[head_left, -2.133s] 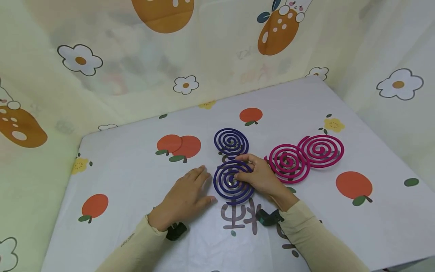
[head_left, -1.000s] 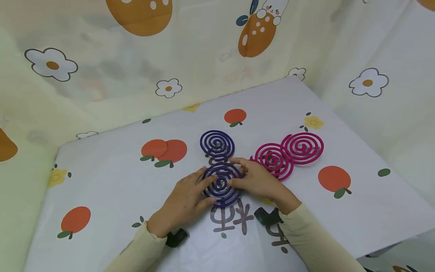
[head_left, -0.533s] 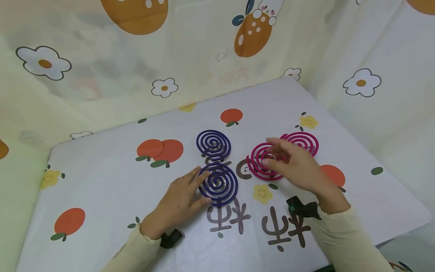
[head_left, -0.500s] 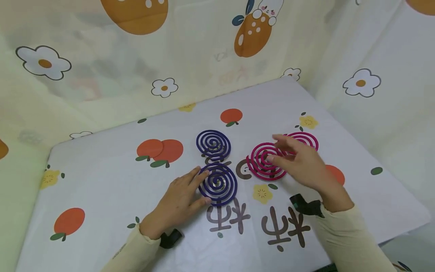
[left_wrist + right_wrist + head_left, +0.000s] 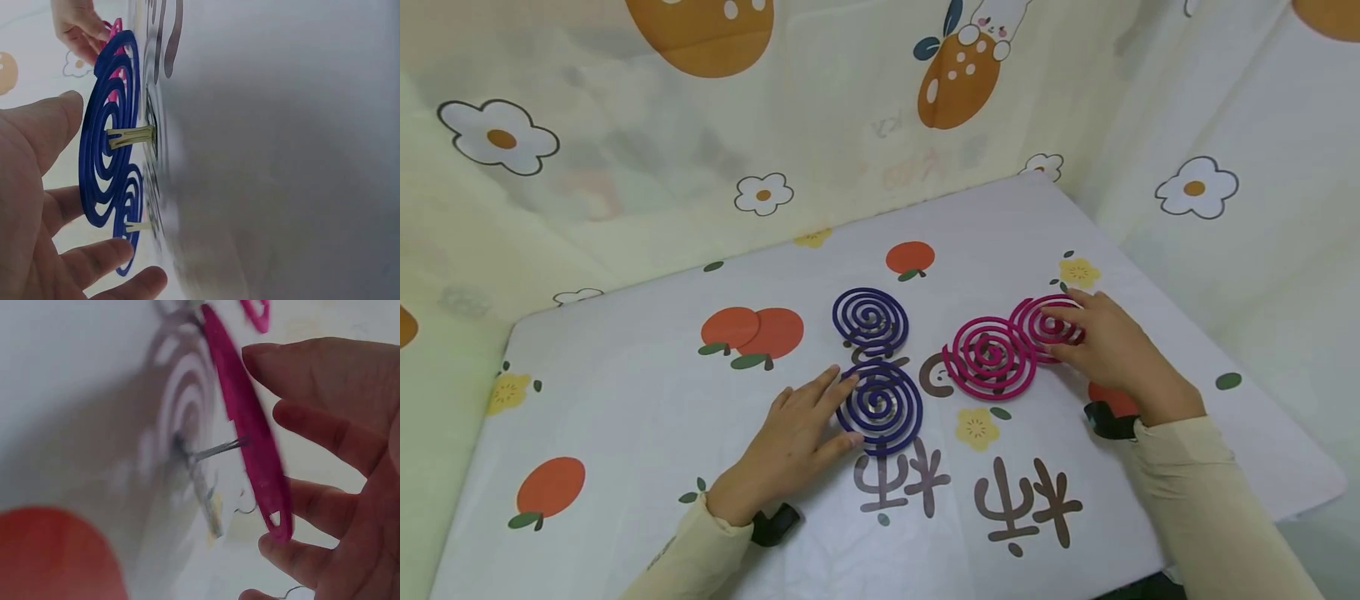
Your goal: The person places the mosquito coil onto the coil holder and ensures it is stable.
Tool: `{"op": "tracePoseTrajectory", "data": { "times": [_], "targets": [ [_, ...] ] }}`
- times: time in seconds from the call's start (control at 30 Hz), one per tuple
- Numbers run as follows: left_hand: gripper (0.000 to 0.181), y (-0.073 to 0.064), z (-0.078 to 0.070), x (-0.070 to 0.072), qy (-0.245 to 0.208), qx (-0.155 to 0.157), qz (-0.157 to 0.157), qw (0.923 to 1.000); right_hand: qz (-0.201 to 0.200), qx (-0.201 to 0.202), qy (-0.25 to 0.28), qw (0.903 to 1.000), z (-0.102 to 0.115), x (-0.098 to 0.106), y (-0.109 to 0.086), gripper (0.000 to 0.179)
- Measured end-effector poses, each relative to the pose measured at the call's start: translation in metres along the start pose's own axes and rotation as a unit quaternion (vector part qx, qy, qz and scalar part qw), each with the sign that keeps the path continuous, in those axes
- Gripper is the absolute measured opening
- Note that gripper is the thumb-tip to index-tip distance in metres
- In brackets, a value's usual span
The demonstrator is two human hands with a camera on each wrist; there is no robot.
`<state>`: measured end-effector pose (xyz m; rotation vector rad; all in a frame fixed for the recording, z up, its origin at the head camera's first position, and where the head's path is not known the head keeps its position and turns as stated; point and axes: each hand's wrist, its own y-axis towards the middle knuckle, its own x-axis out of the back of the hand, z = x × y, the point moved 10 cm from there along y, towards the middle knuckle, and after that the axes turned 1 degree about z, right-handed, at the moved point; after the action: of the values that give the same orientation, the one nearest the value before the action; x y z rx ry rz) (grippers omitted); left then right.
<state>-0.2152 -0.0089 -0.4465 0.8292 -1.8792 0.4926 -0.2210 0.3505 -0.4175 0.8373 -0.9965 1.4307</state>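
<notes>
Two dark blue mosquito coils lie one behind the other mid-table in the head view. My left hand (image 5: 793, 446) rests at the left edge of the near blue coil (image 5: 878, 403), fingers extended; the far blue coil (image 5: 870, 316) is behind it. In the left wrist view a thin metal stand (image 5: 131, 135) props the near coil above the table. My right hand (image 5: 1116, 354) is at the right-hand pink coil (image 5: 1054, 324), covering its right side. The right wrist view shows that coil raised on a stand (image 5: 219, 450), fingers spread along its upper face. The left-hand pink coil (image 5: 992, 356) sits beside it.
A white cloth (image 5: 647, 392) printed with fruit, flowers and characters covers the table. Patterned curtains (image 5: 662, 150) hang behind and at both sides. Black wrist cameras (image 5: 775, 525) sit below the hands. The table's front right edge shows at lower right.
My right hand has left the near blue coil and moved right across the left-hand pink coil to the right-hand one. My left hand has come up against the near blue coil's edge.
</notes>
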Motion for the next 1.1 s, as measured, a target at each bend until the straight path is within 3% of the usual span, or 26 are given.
{"op": "tracePoseTrajectory", "data": {
  "times": [0.43,0.6,0.87,1.1],
  "targets": [
    [0.074,0.002,-0.002,0.0,0.014,-0.004,0.0,0.9999,-0.017,-0.017,0.026,0.9994,-0.026,-0.002,-0.008,0.063],
    [0.075,0.003,-0.003,0.0,0.011,-0.007,0.0,0.9999,-0.009,-0.033,0.028,0.999,-0.028,-0.004,-0.009,0.066],
    [0.076,0.005,-0.002,-0.001,0.009,0.0,0.003,1.0,-0.024,-0.011,0.031,0.9992,-0.028,-0.002,-0.005,0.065],
    [0.077,0.005,-0.001,-0.002,0.006,0.006,0.006,0.9999,-0.021,-0.016,0.029,0.9992,-0.029,-0.003,-0.001,0.072]
  ]
}}
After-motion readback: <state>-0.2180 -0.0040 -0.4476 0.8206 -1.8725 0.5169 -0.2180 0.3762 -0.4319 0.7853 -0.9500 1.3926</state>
